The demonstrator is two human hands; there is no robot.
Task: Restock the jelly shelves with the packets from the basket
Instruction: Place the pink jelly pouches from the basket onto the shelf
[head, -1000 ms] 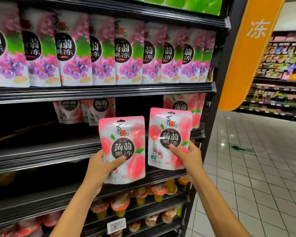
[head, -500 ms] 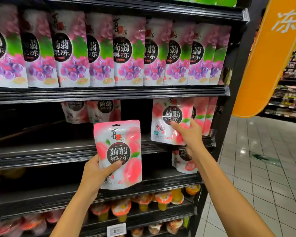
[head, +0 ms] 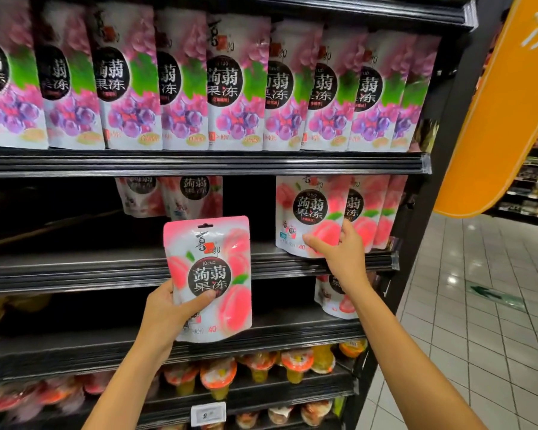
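Gripped a peach packet point(head: 208, 274) in the left hand point(head: 165, 308), with the thumb laid across the front just under the black round label and the other fingers hidden behind. Held it upright, long axis vertical, hang hole at the top, printed face toward the camera, top leaning a little to the left. Carried it free in front of the shelving, its top before the front edge of the middle shelf point(head: 75, 268) and its bottom before the front edge of the lower shelf point(head: 75, 346); not possible to tell whether touching either edge.

Pinched a second peach packet point(head: 308, 209) near its lower right corner with the right hand point(head: 339, 252), thumb on the front and fingers curled round the right side. Stood it upright too, long axis vertical, face outward, bottom at the front edge of the middle shelf near the right end, just in front of a row of peach packets point(head: 376, 212) of the same kind. Cannot tell whether fully resting on the shelf.

Saw also grape packets point(head: 230, 88) upright along the whole front edge of the upper shelf point(head: 199, 164), two more packets point(head: 174, 197) deeper on the middle shelf near its centre, and one packet point(head: 330, 301) at the right end of the lower shelf, partly behind the right forearm. Noticed jelly cups point(head: 218, 377) on the shelves underneath, an orange sign point(head: 494, 119) and a tiled floor point(head: 479, 321) at the right.
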